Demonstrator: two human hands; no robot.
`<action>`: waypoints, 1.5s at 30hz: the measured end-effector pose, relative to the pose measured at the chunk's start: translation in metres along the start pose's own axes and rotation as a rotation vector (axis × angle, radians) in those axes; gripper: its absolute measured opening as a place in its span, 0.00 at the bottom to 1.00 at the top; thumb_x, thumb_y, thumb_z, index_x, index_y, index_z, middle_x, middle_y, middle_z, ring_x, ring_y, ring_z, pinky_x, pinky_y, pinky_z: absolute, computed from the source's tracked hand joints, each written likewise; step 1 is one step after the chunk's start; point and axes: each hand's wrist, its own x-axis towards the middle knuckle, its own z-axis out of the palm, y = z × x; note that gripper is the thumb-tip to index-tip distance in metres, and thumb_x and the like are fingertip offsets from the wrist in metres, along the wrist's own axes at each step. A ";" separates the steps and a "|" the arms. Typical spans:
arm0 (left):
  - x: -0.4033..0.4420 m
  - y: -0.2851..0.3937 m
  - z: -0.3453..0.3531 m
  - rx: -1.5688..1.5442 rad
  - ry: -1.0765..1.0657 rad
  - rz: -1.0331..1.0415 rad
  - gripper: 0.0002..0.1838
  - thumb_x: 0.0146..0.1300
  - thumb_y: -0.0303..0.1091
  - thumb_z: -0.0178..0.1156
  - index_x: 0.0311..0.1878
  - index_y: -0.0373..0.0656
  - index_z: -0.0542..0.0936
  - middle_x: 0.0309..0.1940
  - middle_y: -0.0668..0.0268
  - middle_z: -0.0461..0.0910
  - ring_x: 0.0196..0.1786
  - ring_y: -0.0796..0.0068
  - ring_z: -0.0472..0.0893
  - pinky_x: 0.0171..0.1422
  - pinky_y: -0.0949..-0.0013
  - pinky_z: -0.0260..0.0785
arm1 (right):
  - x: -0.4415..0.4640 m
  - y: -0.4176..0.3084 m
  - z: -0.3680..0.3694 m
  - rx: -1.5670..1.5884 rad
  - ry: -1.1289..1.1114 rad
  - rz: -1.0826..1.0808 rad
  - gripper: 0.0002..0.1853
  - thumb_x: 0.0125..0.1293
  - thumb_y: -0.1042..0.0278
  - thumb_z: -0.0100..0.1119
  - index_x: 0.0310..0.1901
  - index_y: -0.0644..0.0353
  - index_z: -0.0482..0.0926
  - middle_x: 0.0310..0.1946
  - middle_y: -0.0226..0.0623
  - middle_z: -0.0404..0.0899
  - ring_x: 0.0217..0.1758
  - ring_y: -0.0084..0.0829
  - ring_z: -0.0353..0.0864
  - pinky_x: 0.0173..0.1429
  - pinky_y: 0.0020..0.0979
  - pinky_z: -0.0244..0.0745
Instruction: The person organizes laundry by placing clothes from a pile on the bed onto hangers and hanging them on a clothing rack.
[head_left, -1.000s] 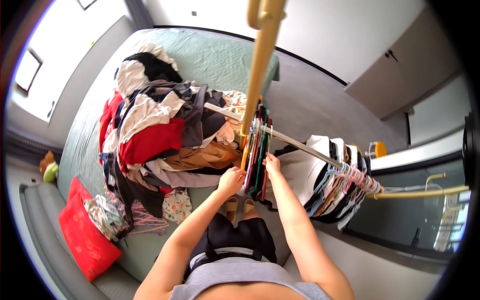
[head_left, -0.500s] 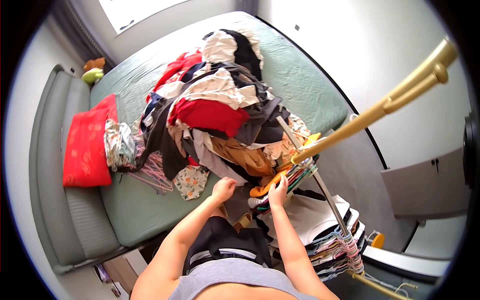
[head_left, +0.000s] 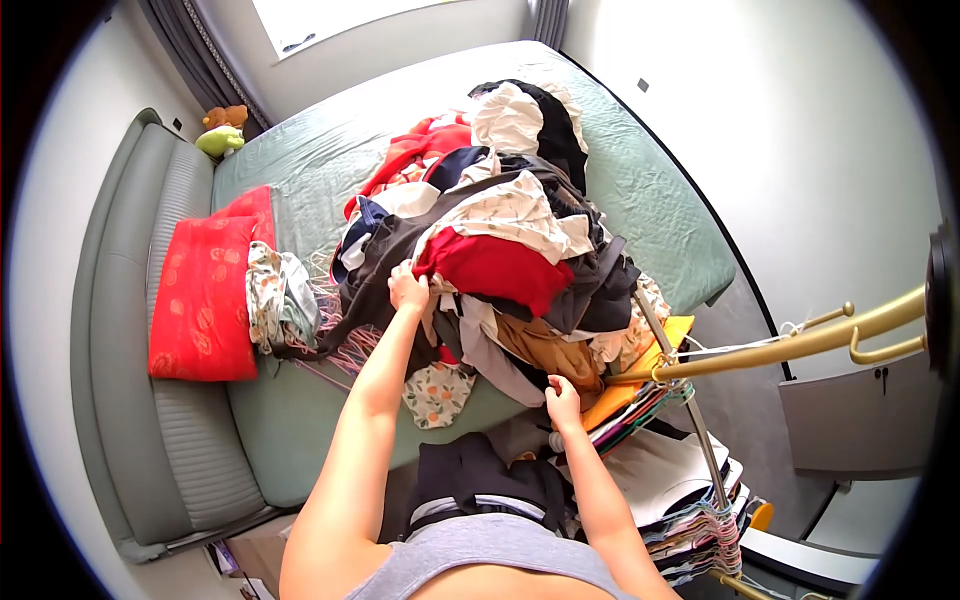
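Observation:
My left hand (head_left: 408, 288) reaches into the clothes pile on the bed, its fingers bent against a dark grey garment (head_left: 385, 268) beside a red garment (head_left: 490, 268); whether it grips cloth is hard to tell. Near the bed's front edge, my right hand (head_left: 563, 402) is raised with curled fingers, left of an orange garment (head_left: 612, 400) hanging on the rack. Anything in that hand is too small to make out. A brown garment (head_left: 550, 350) and a fruit-print cloth (head_left: 438, 394) lie at the pile's front.
The gold and silver clothes rack (head_left: 790, 352) stands at right, with white garments (head_left: 650, 475) on hangers. Red pillows (head_left: 205, 300), a patterned cloth (head_left: 280, 298) and pink hangers (head_left: 350, 350) lie on the left of the bed (head_left: 300, 440). Plush toys (head_left: 222, 135) sit at the headboard.
The view has turned left towards the bed. My left hand has left the rack and moved up to the pile. My right hand has come away from the hanging clothes.

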 end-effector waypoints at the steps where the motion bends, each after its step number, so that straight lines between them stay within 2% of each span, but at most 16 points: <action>1: 0.011 -0.006 -0.003 0.036 -0.188 -0.005 0.15 0.54 0.37 0.61 0.45 0.47 0.76 0.47 0.61 0.73 0.53 0.58 0.72 0.55 0.57 0.67 | 0.003 -0.005 0.010 0.010 0.007 -0.016 0.15 0.58 0.73 0.52 0.46 0.66 0.76 0.39 0.39 0.81 0.42 0.29 0.79 0.50 0.28 0.72; 5: 0.026 -0.030 0.011 -0.772 0.041 0.090 0.05 0.62 0.28 0.54 0.41 0.42 0.74 0.34 0.65 0.78 0.36 0.72 0.78 0.42 0.71 0.70 | 0.014 -0.040 0.047 0.020 -0.020 -0.003 0.15 0.58 0.73 0.52 0.47 0.65 0.76 0.40 0.39 0.81 0.43 0.29 0.79 0.50 0.28 0.72; 8: 0.008 -0.015 -0.045 -1.517 -0.049 -0.265 0.05 0.68 0.29 0.50 0.43 0.41 0.72 0.34 0.69 0.77 0.34 0.80 0.76 0.43 0.77 0.69 | 0.023 -0.067 0.076 0.062 -0.021 -0.088 0.14 0.59 0.72 0.52 0.47 0.65 0.76 0.41 0.39 0.81 0.44 0.29 0.79 0.50 0.27 0.72; 12: -0.019 -0.018 -0.108 -1.508 -0.255 -0.151 0.05 0.67 0.28 0.50 0.41 0.40 0.74 0.35 0.69 0.78 0.37 0.82 0.77 0.43 0.78 0.70 | 0.028 -0.133 0.105 0.042 -0.003 -0.249 0.20 0.55 0.71 0.55 0.52 0.62 0.72 0.50 0.45 0.74 0.52 0.41 0.75 0.56 0.35 0.69; 14: -0.034 -0.023 -0.133 -1.531 -0.380 -0.101 0.06 0.66 0.27 0.52 0.41 0.38 0.77 0.34 0.68 0.80 0.34 0.82 0.78 0.41 0.78 0.71 | 0.027 -0.171 0.115 -0.079 0.112 -0.663 0.28 0.51 0.71 0.59 0.58 0.60 0.67 0.57 0.44 0.68 0.60 0.43 0.68 0.62 0.38 0.63; 16: -0.046 -0.034 -0.152 -1.518 -0.462 -0.103 0.06 0.65 0.27 0.53 0.40 0.38 0.78 0.33 0.68 0.81 0.34 0.81 0.79 0.40 0.78 0.72 | 0.017 -0.207 0.119 -0.164 0.094 -0.789 0.35 0.48 0.71 0.62 0.61 0.59 0.64 0.61 0.43 0.63 0.64 0.44 0.61 0.66 0.42 0.55; 20: -0.065 -0.037 -0.200 -1.641 -0.232 -0.206 0.06 0.65 0.29 0.55 0.40 0.40 0.80 0.33 0.68 0.82 0.33 0.80 0.80 0.37 0.77 0.73 | 0.030 -0.200 0.133 -0.340 -0.118 -0.735 0.20 0.49 0.69 0.62 0.47 0.56 0.74 0.48 0.40 0.75 0.54 0.42 0.71 0.62 0.44 0.60; 22: -0.066 -0.051 -0.217 -1.596 -0.119 -0.157 0.06 0.65 0.30 0.54 0.39 0.41 0.80 0.33 0.68 0.82 0.32 0.79 0.80 0.36 0.77 0.74 | 0.023 -0.194 0.133 -0.171 -0.256 -0.677 0.10 0.50 0.69 0.61 0.35 0.59 0.77 0.34 0.43 0.78 0.39 0.43 0.78 0.44 0.39 0.73; 30: -0.118 -0.055 -0.230 -1.631 -0.081 -0.384 0.08 0.66 0.33 0.54 0.42 0.43 0.80 0.34 0.67 0.82 0.33 0.77 0.81 0.36 0.72 0.76 | -0.015 -0.173 0.124 0.302 -0.213 -0.627 0.10 0.63 0.69 0.53 0.43 0.63 0.77 0.39 0.42 0.78 0.42 0.35 0.79 0.46 0.32 0.73; 32: -0.136 -0.045 -0.223 -1.592 -0.175 -0.340 0.08 0.65 0.32 0.56 0.44 0.43 0.79 0.35 0.69 0.82 0.34 0.80 0.80 0.38 0.76 0.75 | -0.038 -0.187 0.127 0.354 -0.415 -0.519 0.18 0.60 0.67 0.58 0.51 0.62 0.73 0.45 0.42 0.77 0.46 0.34 0.78 0.51 0.32 0.72; 34: -0.158 -0.027 -0.218 -1.528 -0.290 -0.391 0.10 0.63 0.30 0.57 0.47 0.41 0.79 0.36 0.69 0.81 0.35 0.81 0.80 0.38 0.77 0.73 | -0.063 -0.203 0.131 0.300 -0.520 -0.711 0.30 0.55 0.66 0.62 0.59 0.62 0.65 0.48 0.45 0.75 0.51 0.38 0.75 0.55 0.35 0.70; 38: -0.193 -0.013 -0.234 -1.264 -0.645 -0.176 0.18 0.53 0.22 0.59 0.50 0.36 0.77 0.40 0.67 0.80 0.40 0.81 0.78 0.46 0.75 0.71 | -0.085 -0.204 0.143 0.382 -0.376 -0.851 0.34 0.45 0.77 0.61 0.59 0.59 0.65 0.42 0.46 0.77 0.47 0.43 0.78 0.50 0.35 0.72; 40: -0.203 -0.029 -0.237 -0.978 -0.618 -0.110 0.19 0.48 0.19 0.59 0.47 0.34 0.78 0.39 0.66 0.80 0.41 0.81 0.78 0.48 0.75 0.70 | -0.089 -0.206 0.126 0.379 -0.606 -0.740 0.31 0.44 0.80 0.58 0.55 0.56 0.69 0.33 0.42 0.79 0.39 0.40 0.81 0.43 0.33 0.75; 41: -0.207 -0.041 -0.231 -0.811 -0.470 0.030 0.19 0.45 0.17 0.57 0.44 0.36 0.80 0.35 0.68 0.78 0.39 0.80 0.78 0.44 0.75 0.70 | -0.084 -0.199 0.126 0.366 -0.670 -0.788 0.23 0.45 0.81 0.56 0.47 0.57 0.74 0.27 0.40 0.80 0.32 0.38 0.82 0.38 0.30 0.76; 42: -0.210 -0.047 -0.228 -0.711 -0.299 0.143 0.18 0.44 0.17 0.59 0.42 0.40 0.81 0.32 0.68 0.75 0.35 0.77 0.78 0.39 0.74 0.70 | -0.085 -0.200 0.120 0.316 -0.667 -0.810 0.16 0.49 0.83 0.54 0.42 0.62 0.78 0.26 0.38 0.80 0.31 0.22 0.80 0.38 0.23 0.74; 45: -0.222 -0.058 -0.217 -0.433 -0.109 0.235 0.17 0.43 0.18 0.58 0.39 0.43 0.80 0.33 0.64 0.74 0.33 0.68 0.77 0.39 0.69 0.71 | -0.096 -0.202 0.114 0.441 -0.730 -0.662 0.14 0.56 0.82 0.47 0.44 0.65 0.78 0.31 0.35 0.81 0.36 0.22 0.79 0.43 0.23 0.73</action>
